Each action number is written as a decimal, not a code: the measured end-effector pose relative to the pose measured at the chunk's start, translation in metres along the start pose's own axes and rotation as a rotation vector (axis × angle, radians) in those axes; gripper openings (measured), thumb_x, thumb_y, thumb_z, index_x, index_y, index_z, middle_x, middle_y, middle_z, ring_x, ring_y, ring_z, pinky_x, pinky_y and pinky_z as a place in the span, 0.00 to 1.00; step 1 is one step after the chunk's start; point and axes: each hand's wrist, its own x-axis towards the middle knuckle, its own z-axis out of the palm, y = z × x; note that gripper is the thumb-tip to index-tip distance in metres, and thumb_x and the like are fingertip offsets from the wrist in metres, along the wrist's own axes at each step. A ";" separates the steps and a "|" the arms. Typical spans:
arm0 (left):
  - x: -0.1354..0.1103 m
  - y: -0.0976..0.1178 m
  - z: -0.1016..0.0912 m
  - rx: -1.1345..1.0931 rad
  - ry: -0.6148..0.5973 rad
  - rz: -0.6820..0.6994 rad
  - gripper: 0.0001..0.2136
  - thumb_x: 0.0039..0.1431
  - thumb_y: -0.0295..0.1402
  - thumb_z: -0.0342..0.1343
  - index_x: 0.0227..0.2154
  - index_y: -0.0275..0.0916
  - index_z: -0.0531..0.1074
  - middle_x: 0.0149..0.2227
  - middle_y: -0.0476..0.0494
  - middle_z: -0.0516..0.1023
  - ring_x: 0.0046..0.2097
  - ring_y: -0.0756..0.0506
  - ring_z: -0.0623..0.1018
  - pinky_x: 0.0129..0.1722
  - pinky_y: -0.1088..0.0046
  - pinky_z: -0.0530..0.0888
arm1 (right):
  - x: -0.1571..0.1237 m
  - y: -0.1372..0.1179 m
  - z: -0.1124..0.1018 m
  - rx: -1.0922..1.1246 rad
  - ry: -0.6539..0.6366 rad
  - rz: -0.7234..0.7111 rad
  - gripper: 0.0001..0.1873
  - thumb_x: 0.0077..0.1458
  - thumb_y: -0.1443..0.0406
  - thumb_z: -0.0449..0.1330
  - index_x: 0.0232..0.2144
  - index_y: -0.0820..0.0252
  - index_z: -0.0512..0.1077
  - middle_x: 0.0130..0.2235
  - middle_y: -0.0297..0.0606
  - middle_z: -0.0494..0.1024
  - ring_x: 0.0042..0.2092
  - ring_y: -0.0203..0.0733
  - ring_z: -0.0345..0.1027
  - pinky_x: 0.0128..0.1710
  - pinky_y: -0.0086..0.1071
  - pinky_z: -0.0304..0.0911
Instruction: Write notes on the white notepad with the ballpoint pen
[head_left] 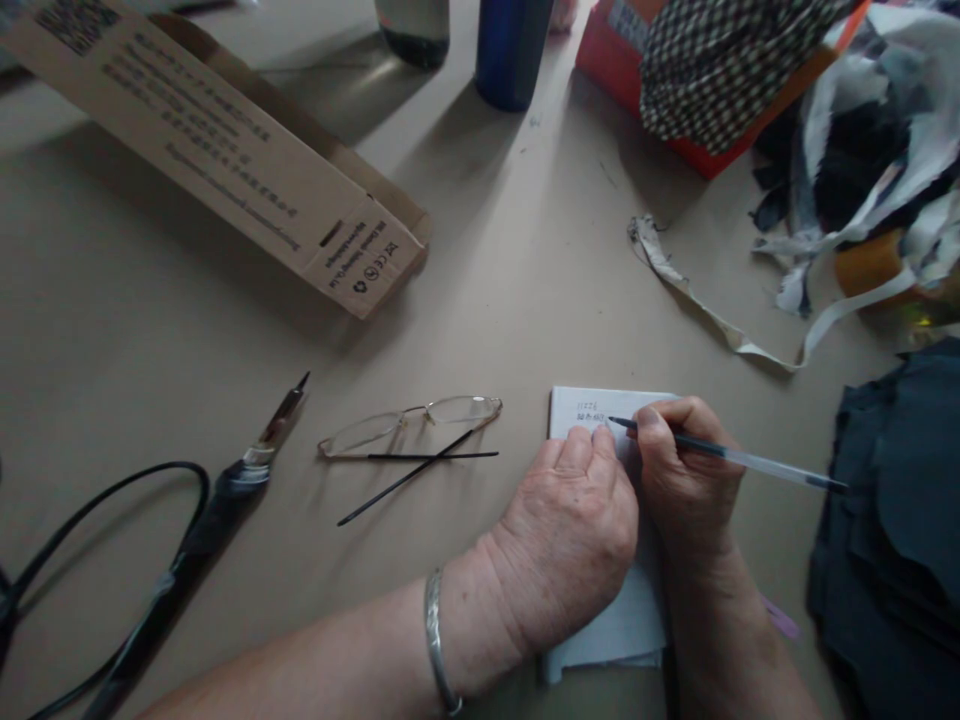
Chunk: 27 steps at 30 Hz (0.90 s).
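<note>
A white notebook page (626,620) lies on the tan table near the front edge, with a few handwritten marks at its top. My right hand (686,480) pinches a clear ballpoint pen (739,459), its tip touching the top of the page. My left hand (566,535), a silver bangle on its wrist, rests palm down on the page with fingers curled, holding it flat beside the pen tip.
Folded rimless glasses (412,428) lie left of the page. A soldering-iron-like tool with a black cord (225,495) sits at the far left. A long cardboard box (225,150), two bottles (510,50), fabric scraps (862,170) and dark cloth (892,540) ring the table.
</note>
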 end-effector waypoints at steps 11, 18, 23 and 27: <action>0.000 -0.001 0.001 -0.003 -0.008 -0.005 0.16 0.61 0.27 0.46 0.49 0.24 0.69 0.52 0.27 0.72 0.50 0.34 0.71 0.46 0.60 0.71 | 0.000 -0.001 0.000 -0.004 -0.009 -0.010 0.10 0.56 0.67 0.58 0.23 0.60 0.66 0.23 0.29 0.68 0.24 0.32 0.60 0.26 0.28 0.58; 0.000 -0.001 0.001 -0.008 0.002 -0.001 0.16 0.61 0.27 0.46 0.48 0.25 0.70 0.52 0.27 0.72 0.50 0.35 0.71 0.46 0.60 0.70 | 0.001 0.000 0.001 -0.007 0.008 0.008 0.10 0.56 0.66 0.58 0.23 0.60 0.66 0.23 0.29 0.68 0.23 0.32 0.60 0.25 0.28 0.57; 0.001 -0.001 0.001 -0.011 -0.001 -0.016 0.15 0.61 0.28 0.47 0.47 0.25 0.69 0.52 0.27 0.71 0.49 0.35 0.71 0.45 0.60 0.71 | 0.001 -0.001 0.000 0.012 0.017 0.006 0.11 0.57 0.66 0.58 0.23 0.59 0.66 0.23 0.29 0.68 0.24 0.32 0.61 0.26 0.29 0.58; 0.001 -0.001 0.000 -0.018 -0.006 -0.001 0.14 0.60 0.30 0.51 0.46 0.27 0.70 0.51 0.30 0.72 0.49 0.34 0.70 0.44 0.60 0.70 | 0.000 0.000 -0.001 0.063 0.068 0.046 0.11 0.57 0.66 0.58 0.22 0.60 0.66 0.23 0.29 0.68 0.24 0.32 0.61 0.25 0.28 0.57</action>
